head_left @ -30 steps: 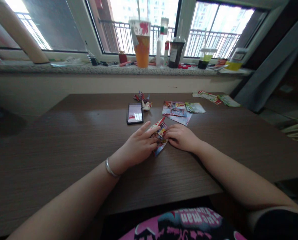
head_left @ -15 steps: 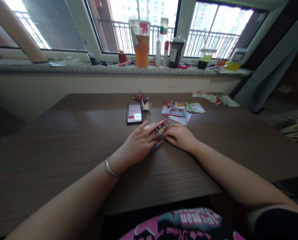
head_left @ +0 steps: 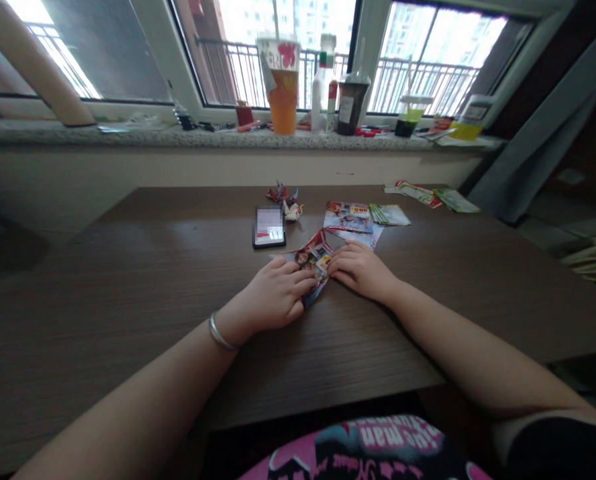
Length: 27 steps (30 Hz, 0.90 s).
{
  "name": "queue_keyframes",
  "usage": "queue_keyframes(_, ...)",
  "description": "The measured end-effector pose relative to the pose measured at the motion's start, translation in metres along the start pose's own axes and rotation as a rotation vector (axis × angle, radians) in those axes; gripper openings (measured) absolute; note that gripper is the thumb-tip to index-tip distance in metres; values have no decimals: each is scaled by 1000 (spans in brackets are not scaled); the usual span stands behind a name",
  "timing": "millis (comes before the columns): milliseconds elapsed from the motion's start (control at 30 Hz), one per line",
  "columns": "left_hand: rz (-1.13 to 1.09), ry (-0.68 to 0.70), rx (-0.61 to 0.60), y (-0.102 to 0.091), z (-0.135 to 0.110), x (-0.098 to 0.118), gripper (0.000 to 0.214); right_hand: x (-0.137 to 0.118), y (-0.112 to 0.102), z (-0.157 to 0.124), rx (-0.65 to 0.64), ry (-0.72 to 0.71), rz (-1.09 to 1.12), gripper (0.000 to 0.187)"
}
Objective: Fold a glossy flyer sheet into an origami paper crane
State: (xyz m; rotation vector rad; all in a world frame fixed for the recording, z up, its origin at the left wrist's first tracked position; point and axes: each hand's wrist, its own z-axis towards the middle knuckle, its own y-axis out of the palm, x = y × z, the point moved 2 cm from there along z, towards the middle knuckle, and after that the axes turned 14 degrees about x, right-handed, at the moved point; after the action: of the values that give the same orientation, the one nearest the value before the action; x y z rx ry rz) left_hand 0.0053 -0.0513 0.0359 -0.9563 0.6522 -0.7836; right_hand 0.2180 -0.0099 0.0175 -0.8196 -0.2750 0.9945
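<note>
A colourful printed sheet of paper [head_left: 314, 259], partly folded and creased, lies on the table between my hands. My left hand [head_left: 278, 290] rests over its left part with the fingers stretched out flat, covering some of the print. At the right edge of the sheet, my right hand [head_left: 362, 270] has its fingers bent together and pinches the paper. Just beyond lie more printed sheets [head_left: 348, 217] and a green-edged slip [head_left: 391, 215]. Two folded paper figures, one red and purple [head_left: 281, 193] and one whitish [head_left: 293, 212], stand beside a phone [head_left: 269, 228].
Several paper slips [head_left: 418, 195] lie at the far right of the brown table [head_left: 153, 280]. Behind it, the window sill [head_left: 203, 138] carries a tall cup of orange drink [head_left: 283, 100], a dark cup [head_left: 352, 107], bottles and small clutter.
The flap near my left hand has opened out, so more of the print shows. My left fingers have lowered onto the sheet. The right hand has barely moved.
</note>
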Motion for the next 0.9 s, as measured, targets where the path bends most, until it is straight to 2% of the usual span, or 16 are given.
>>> queue_keyframes(233,-32,-10,-15,0,0,2,38,1,1,1,4,64,63,13)
queue_keyframes(400,-52,-10,44,5,-2,1,36,6,0,-4,19,84,79,28)
queue_keyframes(600,-118,16,73,6,-2,1,41,10,5,-6,25,140,123,8)
queue_keyframes(900,-138,20,31,10,0,4,43,9,11,-5,73,235,143,10)
